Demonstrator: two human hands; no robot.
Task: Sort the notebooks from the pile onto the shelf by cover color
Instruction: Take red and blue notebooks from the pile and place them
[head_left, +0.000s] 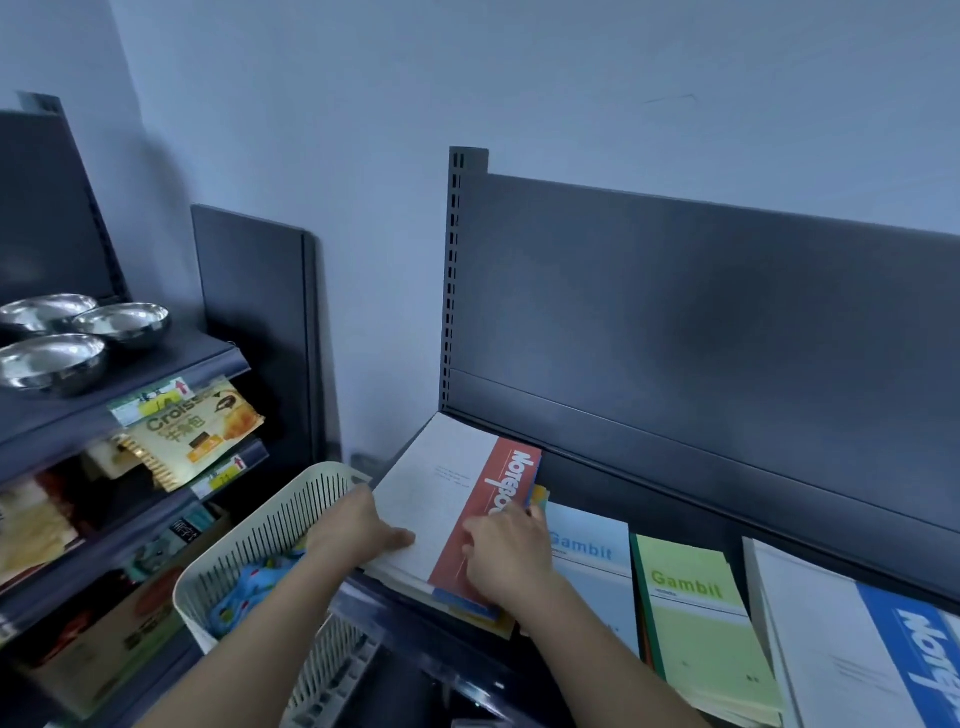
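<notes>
The top notebook (441, 499), white with a red band along its right side, lies flat on the pile (467, 610) at the left end of the shelf (675, 499). Under it, blue and yellow edges of other notebooks show at the near and right sides.

The left hand (363, 525) grips this notebook at its left edge. The thumb (402, 538) lies flat on the white cover, and the other fingers go out of sight below the edge. The right hand (511, 556) rests on the red band. Its fingers (480, 530) are close together and a little bent, touching the cover, and they reach toward the right edge. I cannot tell whether any of them hooks around that edge.

Just beside the pile to the right lies a light blue notebook (592, 566). Then comes a green notebook (696, 618), touching it side by side, and then a white notebook with a blue band (831, 639).

The shelf is dark grey, with a tall back panel (701, 312) behind it and a pale wall (519, 78) above. A cream basket (270, 530) with slotted sides stands to the left of the pile, under the left forearm, and something blue and patterned lies inside. Further left is another rack with three steel bowls (124, 322) on top and a croissant packet (197, 426) below them.
</notes>
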